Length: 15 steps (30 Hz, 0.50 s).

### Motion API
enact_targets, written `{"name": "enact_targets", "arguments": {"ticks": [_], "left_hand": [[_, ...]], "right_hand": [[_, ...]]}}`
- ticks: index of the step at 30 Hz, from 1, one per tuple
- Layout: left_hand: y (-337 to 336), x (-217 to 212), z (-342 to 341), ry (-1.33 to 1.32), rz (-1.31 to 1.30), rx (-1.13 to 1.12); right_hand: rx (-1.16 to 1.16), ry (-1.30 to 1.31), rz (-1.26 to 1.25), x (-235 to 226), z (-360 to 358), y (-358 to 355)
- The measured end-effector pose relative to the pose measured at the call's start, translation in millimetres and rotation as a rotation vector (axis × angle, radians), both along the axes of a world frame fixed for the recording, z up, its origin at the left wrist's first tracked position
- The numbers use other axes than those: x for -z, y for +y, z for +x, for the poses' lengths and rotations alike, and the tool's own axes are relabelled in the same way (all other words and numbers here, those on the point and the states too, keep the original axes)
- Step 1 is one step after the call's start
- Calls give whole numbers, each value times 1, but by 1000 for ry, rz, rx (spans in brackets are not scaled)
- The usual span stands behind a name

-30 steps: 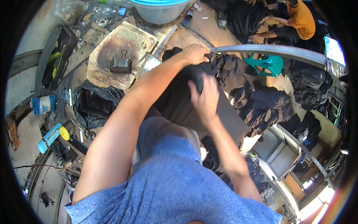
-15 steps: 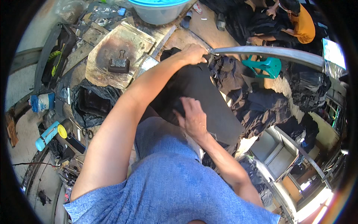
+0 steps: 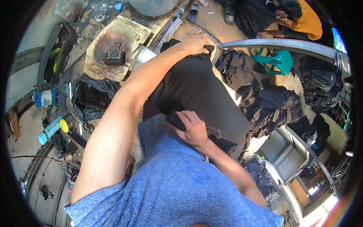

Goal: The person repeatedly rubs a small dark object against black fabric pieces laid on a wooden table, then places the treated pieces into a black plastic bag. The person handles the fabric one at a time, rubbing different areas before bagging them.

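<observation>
A long piece of black cloth [image 3: 196,89] lies stretched out in front of my body, wide at its near right end and narrowing toward the far end. At that far end my left hand [image 3: 194,42] is closed on the cloth, its arm reaching across from the left. My right hand [image 3: 193,129] grips a small black block [image 3: 176,120] close to my blue shirt, at the cloth's near left edge. The fingers wrap over the block, and I cannot tell if its underside touches the cloth. A loose thread hangs by the cloth's near edge.
A stained board [image 3: 117,36] carrying a dark block with a binder clip [image 3: 115,56] lies at the left, near a bag-lined black tray [image 3: 94,96]. A metal bar [image 3: 280,43], a green stool [image 3: 278,62] and heaped black cloth [image 3: 274,104] are at the right. A person in orange [image 3: 306,20] sits beyond.
My right hand has drawn the black block toward my body and slightly left, off the cloth's middle. My left hand still holds the far end. The whole view has shifted slightly.
</observation>
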State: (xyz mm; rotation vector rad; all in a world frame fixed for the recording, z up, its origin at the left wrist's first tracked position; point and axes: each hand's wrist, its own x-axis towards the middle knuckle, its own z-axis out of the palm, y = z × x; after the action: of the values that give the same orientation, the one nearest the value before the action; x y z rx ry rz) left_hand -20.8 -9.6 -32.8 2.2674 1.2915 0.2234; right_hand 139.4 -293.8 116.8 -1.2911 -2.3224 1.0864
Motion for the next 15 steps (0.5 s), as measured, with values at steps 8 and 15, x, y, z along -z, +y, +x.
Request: {"name": "enact_targets", "arguments": {"ticks": [8,15], "left_hand": [[2,16,-2,-15,21,9],[2,12,-2,-19,19,1]], "right_hand": [[406,-116,232,40,36,99],[-259,-101,-222,-8,47,37]]}}
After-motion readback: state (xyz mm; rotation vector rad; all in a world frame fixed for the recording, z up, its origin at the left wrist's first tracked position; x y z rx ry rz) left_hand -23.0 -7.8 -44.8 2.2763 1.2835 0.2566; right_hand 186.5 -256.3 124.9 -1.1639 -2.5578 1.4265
